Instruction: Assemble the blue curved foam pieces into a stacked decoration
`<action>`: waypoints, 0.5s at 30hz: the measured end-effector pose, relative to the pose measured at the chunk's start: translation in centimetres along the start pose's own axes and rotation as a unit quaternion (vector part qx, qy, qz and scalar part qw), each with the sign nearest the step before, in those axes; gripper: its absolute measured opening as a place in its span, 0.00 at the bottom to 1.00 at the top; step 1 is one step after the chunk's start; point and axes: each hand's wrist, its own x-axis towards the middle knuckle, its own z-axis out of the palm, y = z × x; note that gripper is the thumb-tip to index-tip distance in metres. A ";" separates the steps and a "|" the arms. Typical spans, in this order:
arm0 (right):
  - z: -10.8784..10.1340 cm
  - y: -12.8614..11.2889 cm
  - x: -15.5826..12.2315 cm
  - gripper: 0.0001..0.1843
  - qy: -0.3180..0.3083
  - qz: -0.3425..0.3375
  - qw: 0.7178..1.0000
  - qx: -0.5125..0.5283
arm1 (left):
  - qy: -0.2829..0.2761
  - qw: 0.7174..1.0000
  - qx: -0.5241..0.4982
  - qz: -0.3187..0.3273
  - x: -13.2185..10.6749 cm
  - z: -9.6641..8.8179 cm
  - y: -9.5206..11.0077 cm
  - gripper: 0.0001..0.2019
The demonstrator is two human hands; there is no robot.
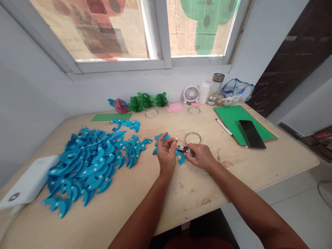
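Note:
Near the middle of the table, my left hand (167, 149) is closed, its thumb and fingertips pinched at a small white bit (176, 139) that looks like tape. My right hand (201, 155) grips what look like small scissors (182, 149), their dark blades pointing left toward my left fingertips. Just behind the hands lies a roll of tape (192, 139). Blue curved paper pieces (181, 158) lie under and beside my hands, partly hidden by them. To the left spreads a large heap of blue curved paper pieces (85, 162) dotted with white squares.
Two more tape rolls (151, 113) (194, 110) lie farther back. Green paper flowers (147, 100), pink paper (174, 107), a small fan (191, 93) and a glass bottle (215, 90) line the wall. A phone (252, 134) rests on green sheets (230, 116); a white box (29, 181) sits left.

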 end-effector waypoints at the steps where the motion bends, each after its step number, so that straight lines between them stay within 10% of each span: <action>1: 0.0 0.0 0.0 0.08 0.001 0.000 1.000 0.002 | -0.010 1.000 0.002 0.002 -0.1 0.0 0.1 0.24; 9: -0.3 0.2 0.1 0.09 0.006 0.024 0.999 -0.019 | 0.006 0.999 0.041 0.009 -0.1 0.0 -0.2 0.26; 15: -0.8 2.2 0.6 0.12 0.036 0.171 0.982 -0.075 | 0.028 0.999 0.041 -0.008 0.0 0.0 -0.2 0.25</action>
